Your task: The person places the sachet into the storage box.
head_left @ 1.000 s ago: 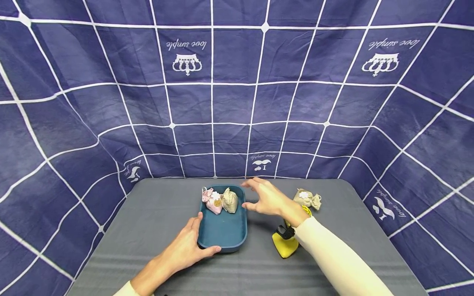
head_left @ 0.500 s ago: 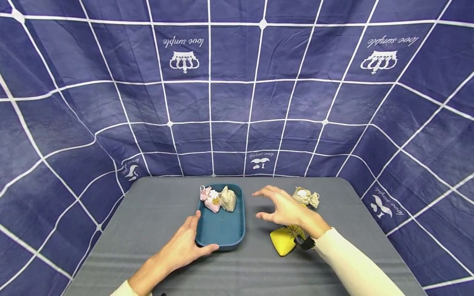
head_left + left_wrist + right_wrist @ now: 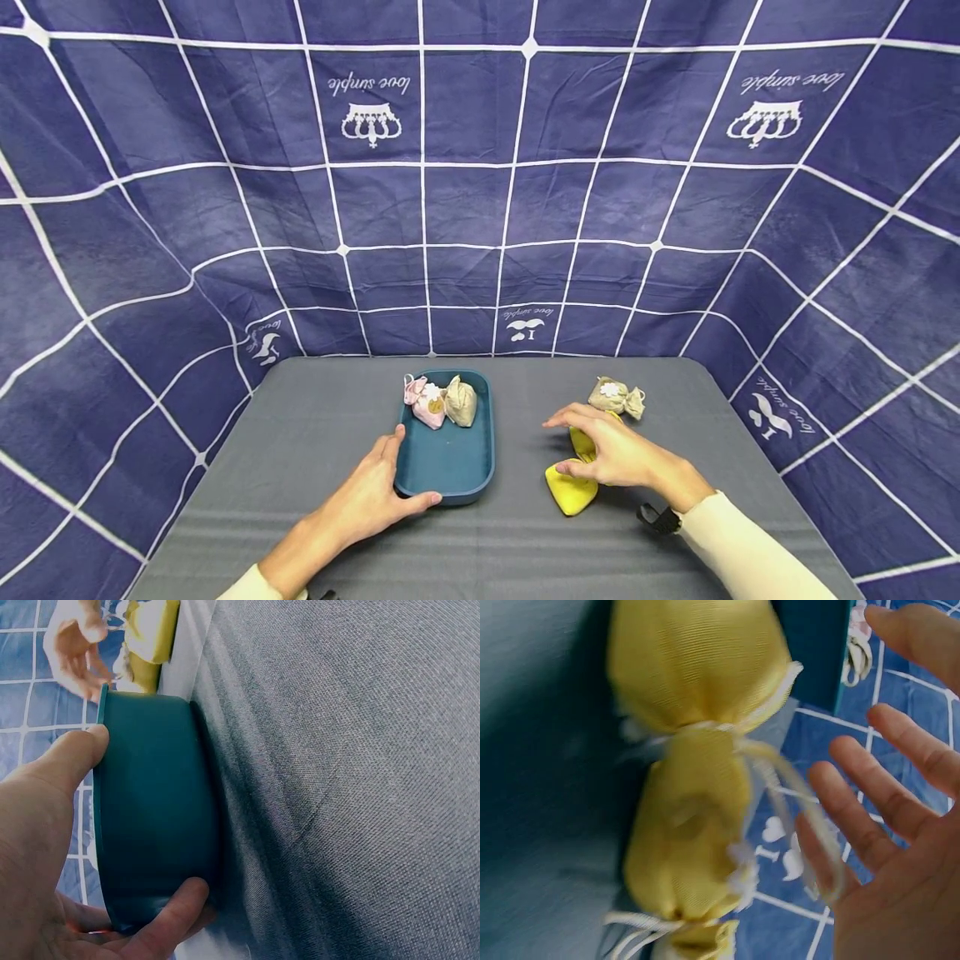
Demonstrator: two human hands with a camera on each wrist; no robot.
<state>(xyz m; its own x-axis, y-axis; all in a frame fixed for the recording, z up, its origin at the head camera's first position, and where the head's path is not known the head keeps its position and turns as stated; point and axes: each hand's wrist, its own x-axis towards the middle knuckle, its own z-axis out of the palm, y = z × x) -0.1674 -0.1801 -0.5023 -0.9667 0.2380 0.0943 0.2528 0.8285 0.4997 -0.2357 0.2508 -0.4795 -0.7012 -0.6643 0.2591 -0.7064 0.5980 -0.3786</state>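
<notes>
My left hand (image 3: pixel 367 492) grips the near left corner of a dark teal tray (image 3: pixel 446 462). Its thumb lies on the near rim and its fingers on the side wall, as the left wrist view shows. In the tray's far half lie a pink pouch (image 3: pixel 430 408) with a white flower and a beige pouch (image 3: pixel 461 402). My right hand (image 3: pixel 622 450) hovers with spread fingers over two yellow drawstring pouches (image 3: pixel 572 493), holding nothing. In the right wrist view the yellow cloth (image 3: pixel 697 660) is close beside the open palm; a pale cord loop hangs near the fingers.
Behind the right hand lies another beige pouch (image 3: pixel 611 396) with a white flower. All stand on a grey cloth-covered table (image 3: pixel 322 408). A blue checked curtain (image 3: pixel 465 200) closes off the back and both sides.
My right hand has moved from beside the tray's right rim, rightward and nearer, to over the yellow pouches. The left hand keeps its hold on the tray; the pouches have stayed put.
</notes>
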